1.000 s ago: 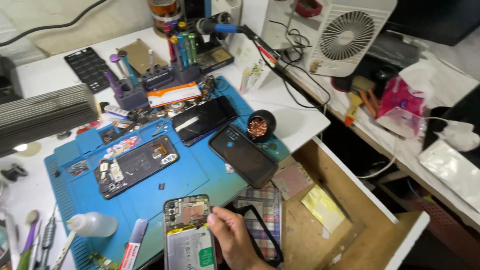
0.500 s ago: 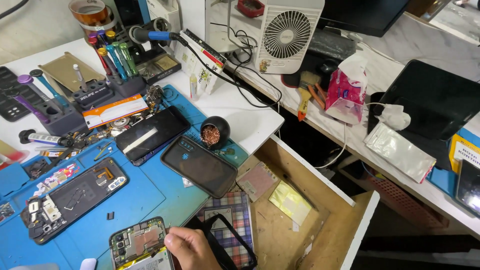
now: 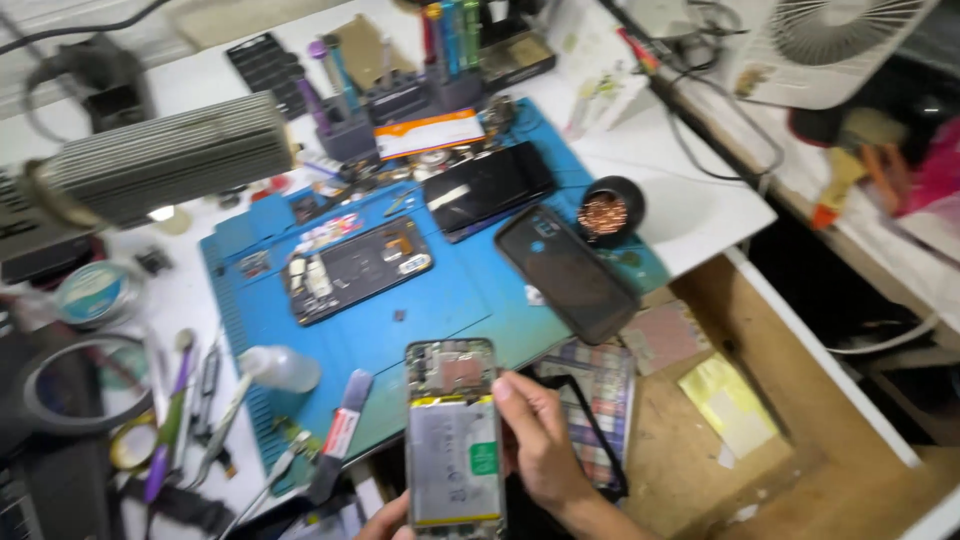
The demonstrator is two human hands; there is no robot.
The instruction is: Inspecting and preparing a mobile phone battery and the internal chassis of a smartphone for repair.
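Your right hand (image 3: 545, 450) clasps the opened phone (image 3: 452, 435) along its right edge at the blue mat's (image 3: 470, 300) near edge; your left hand (image 3: 385, 522) pinches its bottom corner. Beyond lie a dark back cover (image 3: 565, 270) and another stripped phone (image 3: 355, 268).

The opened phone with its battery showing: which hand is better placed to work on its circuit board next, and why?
Probably the right hand: its fingertips rest beside the opened phone just below the board, while the left hand only props the bottom edge.
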